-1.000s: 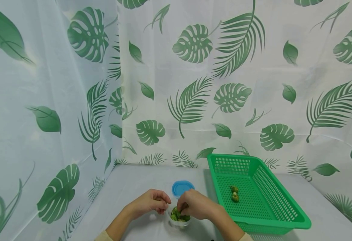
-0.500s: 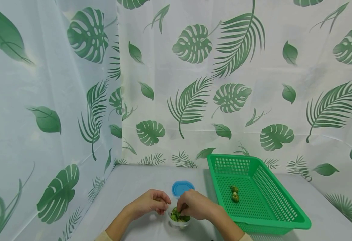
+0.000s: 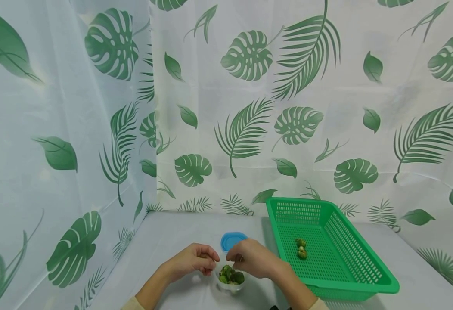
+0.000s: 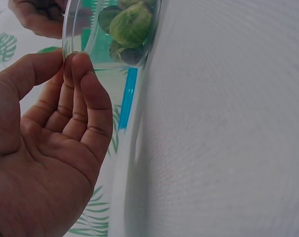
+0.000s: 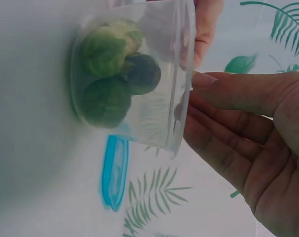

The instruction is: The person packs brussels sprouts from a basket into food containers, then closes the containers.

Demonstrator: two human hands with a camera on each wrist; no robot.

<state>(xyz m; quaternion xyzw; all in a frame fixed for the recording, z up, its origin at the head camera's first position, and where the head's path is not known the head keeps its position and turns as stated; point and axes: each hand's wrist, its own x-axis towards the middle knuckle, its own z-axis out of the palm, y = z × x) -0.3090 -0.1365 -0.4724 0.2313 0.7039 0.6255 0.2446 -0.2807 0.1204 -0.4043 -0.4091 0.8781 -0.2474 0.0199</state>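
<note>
Head view: right hand (image 3: 254, 259), fingers loosely curled and empty, has lifted out of small clear plastic cup of green sprouts (image 3: 230, 277); left hand (image 3: 193, 258) pinches its rim at table's near edge.

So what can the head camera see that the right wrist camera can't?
Only the head view shows the green basket with two sprouts lying in it, and the whole left hand at the clear cup's rim. Only the right wrist view shows the right hand's fingers from inside, relaxed beside the cup and holding nothing. Both show the clear cup of sprouts and the blue lid behind it.
</note>
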